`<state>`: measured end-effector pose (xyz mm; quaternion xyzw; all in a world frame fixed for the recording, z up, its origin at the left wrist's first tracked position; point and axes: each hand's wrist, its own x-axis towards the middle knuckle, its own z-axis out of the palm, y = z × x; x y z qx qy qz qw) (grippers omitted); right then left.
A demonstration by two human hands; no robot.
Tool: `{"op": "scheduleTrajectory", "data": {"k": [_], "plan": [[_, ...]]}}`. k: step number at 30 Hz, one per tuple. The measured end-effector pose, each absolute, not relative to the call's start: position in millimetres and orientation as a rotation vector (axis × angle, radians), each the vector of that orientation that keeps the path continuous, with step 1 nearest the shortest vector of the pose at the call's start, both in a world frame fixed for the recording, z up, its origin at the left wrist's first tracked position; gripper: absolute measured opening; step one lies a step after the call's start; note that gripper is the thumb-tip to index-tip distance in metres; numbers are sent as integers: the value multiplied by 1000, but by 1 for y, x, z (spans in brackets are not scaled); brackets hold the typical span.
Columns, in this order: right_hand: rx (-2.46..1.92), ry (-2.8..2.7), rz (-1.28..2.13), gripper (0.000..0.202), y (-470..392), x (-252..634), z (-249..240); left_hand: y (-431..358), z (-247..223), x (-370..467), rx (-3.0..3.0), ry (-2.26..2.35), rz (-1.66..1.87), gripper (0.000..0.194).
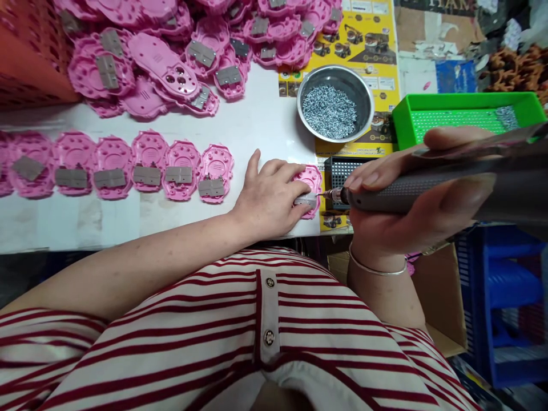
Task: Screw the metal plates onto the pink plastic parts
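- Our two hands were both occupied: the left hand [269,197] lay half curled, its thumb and fingers closed over a pink shell [315,176], while the right hand [383,228] was wrapped firmly round a gray driver [400,194].
- The white surface [265,123] bore the work; we had the shell lying flat near its front edge, just beside a black basket [342,168], and we judged that this flat backing would stop it rocking.
- The driver looked stiff and the heaviest piece in hand, so we reckoned its textured barrel the right place to hold; its body lay nearly level, pointing left.
- The shell looked like thin, rigid plastic, light and rather slick, likely to skate or twist if pushed from one side. We thought it best pinned by its rim, with fingertips clear of the bit.
- The gray cover [305,200] on the shell seemed small, smooth and light; our thumb and finger bracketed it, which we judged a sensible hold against shifting.
- The driver's slim bit [324,194] reached the cover's right end; we could not tell whether a screw sat beneath it. It looked hard, and apt to slip and scratch the plastic if tilted.
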<state>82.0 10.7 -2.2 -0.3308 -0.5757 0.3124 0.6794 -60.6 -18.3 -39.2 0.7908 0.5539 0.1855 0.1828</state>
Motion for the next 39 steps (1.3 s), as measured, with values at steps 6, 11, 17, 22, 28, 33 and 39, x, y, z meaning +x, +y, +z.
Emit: {"op": "scheduleTrajectory", "data": {"k": [6, 11, 17, 22, 28, 33, 39], "plan": [[-654, -1250, 639, 19, 8, 82, 1, -19, -42, -61, 2298, 1556, 547, 23], [-626, -1266, 719, 19, 8, 83, 1, -20, -42, -61, 2319, 1540, 543, 23], [-632, -1253, 756, 21, 10, 84, -2, -19, -43, -61, 2300, 1541, 546, 23], [-624, -1265, 724, 25, 14, 85, -6, -19, -42, -61, 2294, 1537, 549, 24], [-714, -1270, 678, 23, 11, 85, -5, -19, -42, -61, 2280, 1545, 544, 22], [-676, -1292, 728, 26, 11, 87, -5, -19, -41, -61, 2288, 1535, 535, 22], [-589, -1235, 787, 26, 10, 86, -3, -20, -43, -63, 2304, 1547, 618, 34]]}}
